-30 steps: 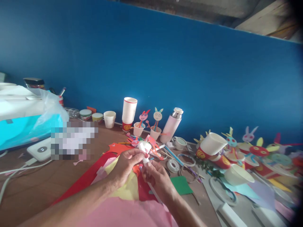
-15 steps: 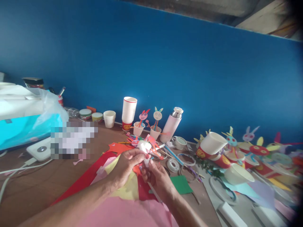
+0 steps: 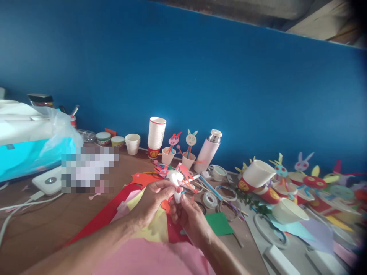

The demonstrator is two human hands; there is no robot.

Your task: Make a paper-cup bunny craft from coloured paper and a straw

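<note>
My left hand (image 3: pixel 160 196) and my right hand (image 3: pixel 186 212) meet over the coloured paper in the middle. The fingers of my right hand are closed around a small white tube-like piece (image 3: pixel 177 198). A red bit (image 3: pixel 179 189) shows at its top, against the fingertips of my left hand. My left hand is pinched; what lies between its fingers is mostly hidden. Just beyond the fingertips are a white paper cup (image 3: pixel 175 175) and orange-red paper cutouts (image 3: pixel 187 175). Under the hands lie yellow paper (image 3: pixel 156 227), red paper (image 3: pixel 97 219) and pink paper (image 3: pixel 149 258).
Against the blue wall stand stacked paper cups (image 3: pixel 156 133), two cups with paper rabbit figures (image 3: pixel 190 140) and a pale thermos (image 3: pixel 208 152). A tape roll (image 3: pixel 210 199) and green paper (image 3: pixel 220 224) lie to the right. Several rabbit cups crowd the far right. A power bank (image 3: pixel 48 181) lies left.
My right hand's fingers have shifted slightly around the white piece, and a small blue bit now shows beside the thumb. My left hand stays nearly still.
</note>
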